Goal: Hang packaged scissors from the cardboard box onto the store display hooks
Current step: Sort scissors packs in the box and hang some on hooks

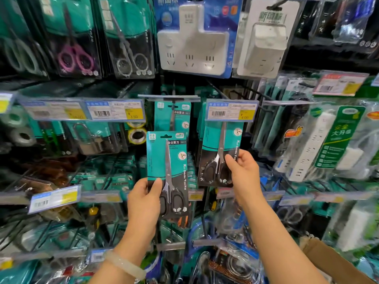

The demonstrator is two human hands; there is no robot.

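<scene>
My left hand (144, 198) grips the lower left of a teal-and-black scissors package (168, 160), held upright in front of the display. Behind it another scissors pack (174, 115) hangs on a centre hook (173, 98). My right hand (243, 168) pinches the lower right edge of a scissors pack (217, 158) hanging in a stack under a price tag (231, 110). A corner of the cardboard box (324, 255) shows at the bottom right.
Hooks full of goods surround the spot: pink and grey scissors (75, 56) upper left, white power adapters (192, 48) above, power strips (320, 148) on the right, padlocks (88, 140) and tape at left. Price rails (114, 111) stick out in front.
</scene>
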